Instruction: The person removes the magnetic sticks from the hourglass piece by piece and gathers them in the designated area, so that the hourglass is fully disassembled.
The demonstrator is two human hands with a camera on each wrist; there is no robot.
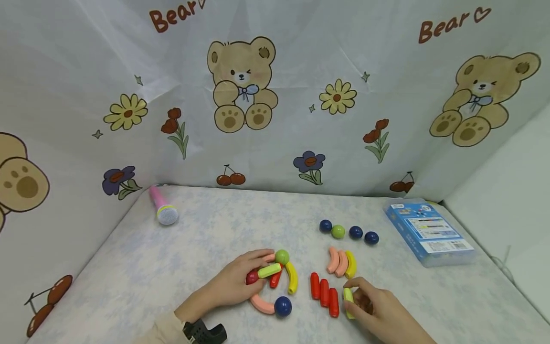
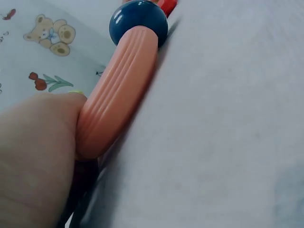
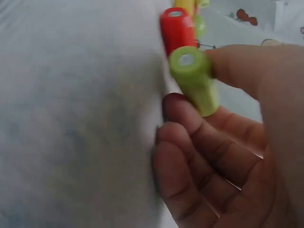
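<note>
Head view: the right hand [image 1: 375,308] pinches a light-green rod [image 1: 348,303] between thumb and fingers — just right of three red rods [image 1: 324,292], well in from the right edge of the table [image 1: 206,229]. The left hand [image 1: 238,279] grips the left side of a cluster of pieces [image 1: 269,271], its thumb against a pink curved piece [image 2: 118,95] whose other end touches a navy ball [image 1: 282,306]. A pink microphone [image 1: 163,206] lies near the far left corner, a blue box [image 1: 427,231] near the far right.
</note>
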